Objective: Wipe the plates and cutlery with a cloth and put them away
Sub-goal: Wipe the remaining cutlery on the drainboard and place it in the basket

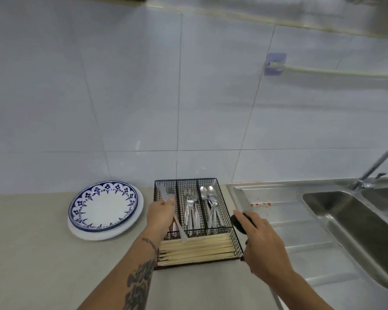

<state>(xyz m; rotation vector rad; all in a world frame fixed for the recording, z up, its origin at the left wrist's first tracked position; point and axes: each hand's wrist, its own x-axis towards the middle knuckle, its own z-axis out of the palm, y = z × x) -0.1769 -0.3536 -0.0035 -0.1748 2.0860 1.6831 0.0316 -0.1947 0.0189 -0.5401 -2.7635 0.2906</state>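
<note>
At six o'clock on the bench (pixel 43 253), near the middle of the view: black wire tray (pixel 234 239) with forks (pixel 191 209) in the middle slot, spoons (pixel 211 204) in the right slot, chopsticks (pixel 197 248) across the front. Over the left slot, left hand (pixel 160 217) with fingers gripping a knife (pixel 165 194), blade toward twelve o'clock, seemingly on the way in. At three o'clock of the tray, right hand (pixel 263 245) with fingers curled round a dark cloth (pixel 239 222). At nine o'clock of the tray, stacked plates (pixel 104 209), blue-patterned one on top. Judging by this: cutlery mostly sorted, task probably near its end; cannot tell whether plates wiped or still to be stored elsewhere.
</note>
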